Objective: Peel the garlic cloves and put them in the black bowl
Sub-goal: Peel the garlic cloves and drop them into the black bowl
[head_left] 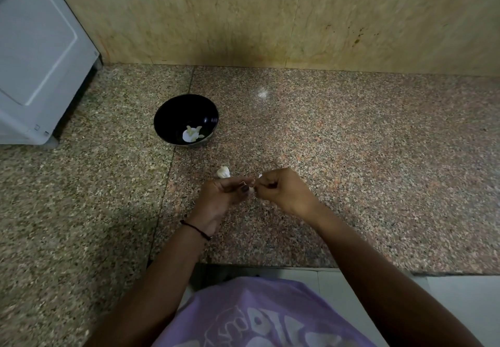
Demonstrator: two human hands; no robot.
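A small white garlic clove point(252, 189) is held between the two hands, just above the counter. The left hand point(223, 196) pinches it from its side, with fingers curled and the thumb near the clove. The right hand point(282, 189) meets it from the other side, fingers curled in and the fingertips closed on the clove or its skin; which of the two cannot be told. A scrap of white skin point(260, 175) shows at the top of the right hand's fingers.

Just beyond the left hand's fingertips, a garlic piece point(223, 172) with its skin on lies on the counter, apart from both hands. Further ahead and to the left of the left hand stands the black bowl point(167, 119), upright, with a few pale peeled cloves point(191, 133) at its bottom.

A thin dark thread band point(195, 228) circles the left wrist. The hands work over a speckled granite countertop point(351, 143), backed by a beige stone wall point(216, 16). A white appliance point(35, 54) stands far off to the left. A lilac printed shirt point(257, 314) shows near the forearms.
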